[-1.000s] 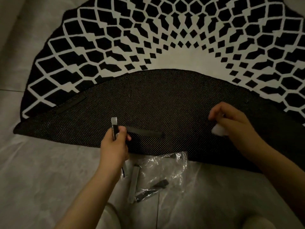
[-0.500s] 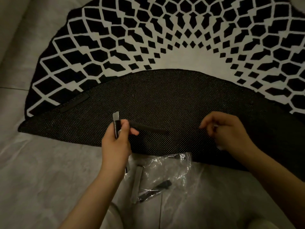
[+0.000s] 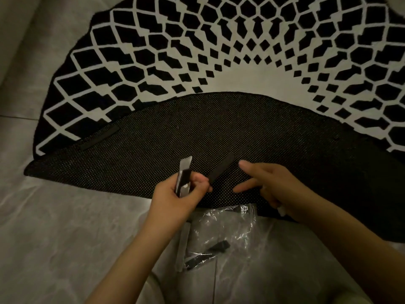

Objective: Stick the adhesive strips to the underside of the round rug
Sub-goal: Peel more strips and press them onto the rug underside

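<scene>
The round black-and-white rug (image 3: 219,51) lies on the floor with its near half folded back, so the dark dotted underside (image 3: 219,128) faces up. One black adhesive strip (image 3: 99,137) is stuck to the underside at the left. My left hand (image 3: 182,196) grips a small bundle of strips (image 3: 184,178) and pinches one black strip (image 3: 221,170) that points up and to the right over the underside. My right hand (image 3: 274,185) is just right of that strip, forefinger and thumb stretched toward it without touching. Its lower fingers curl round a white backing scrap (image 3: 281,210).
A clear plastic bag (image 3: 228,229) with a few black strips (image 3: 208,255) inside lies on the pale floor just in front of the rug's fold. A grey strip (image 3: 184,246) lies beside the bag. My knees show at the bottom edge.
My left hand has swung the black strip from lying sideways to pointing up and right. My right hand has moved left toward it, with forefinger and thumb now extended.
</scene>
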Tool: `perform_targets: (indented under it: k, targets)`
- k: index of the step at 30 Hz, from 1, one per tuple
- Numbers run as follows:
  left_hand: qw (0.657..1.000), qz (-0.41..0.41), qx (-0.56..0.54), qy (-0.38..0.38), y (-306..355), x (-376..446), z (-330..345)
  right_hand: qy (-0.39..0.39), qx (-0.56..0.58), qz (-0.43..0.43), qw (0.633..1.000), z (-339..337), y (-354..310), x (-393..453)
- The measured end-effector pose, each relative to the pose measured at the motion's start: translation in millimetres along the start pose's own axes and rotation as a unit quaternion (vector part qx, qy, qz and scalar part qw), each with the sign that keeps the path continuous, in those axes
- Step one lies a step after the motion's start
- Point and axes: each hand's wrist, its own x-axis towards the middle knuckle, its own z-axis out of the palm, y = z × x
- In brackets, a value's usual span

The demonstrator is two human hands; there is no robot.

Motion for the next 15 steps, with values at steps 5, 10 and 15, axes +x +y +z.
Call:
perform_targets:
  k: [5,10,15]
  targets:
    - [0.997,0.000,0.071,-0.021,-7,2,-1,0.064,0.053,-0.025,0.996,2,1,3]
    - [0.995,0.011,0.092,0.037,-16,6,-6,0.051,0.055,-0.028,0.997,2,5,8]
    - [0.981,-0.062,0.051,0.175,-19,33,-20,0.081,0.069,-0.030,0.994,15,-6,21]
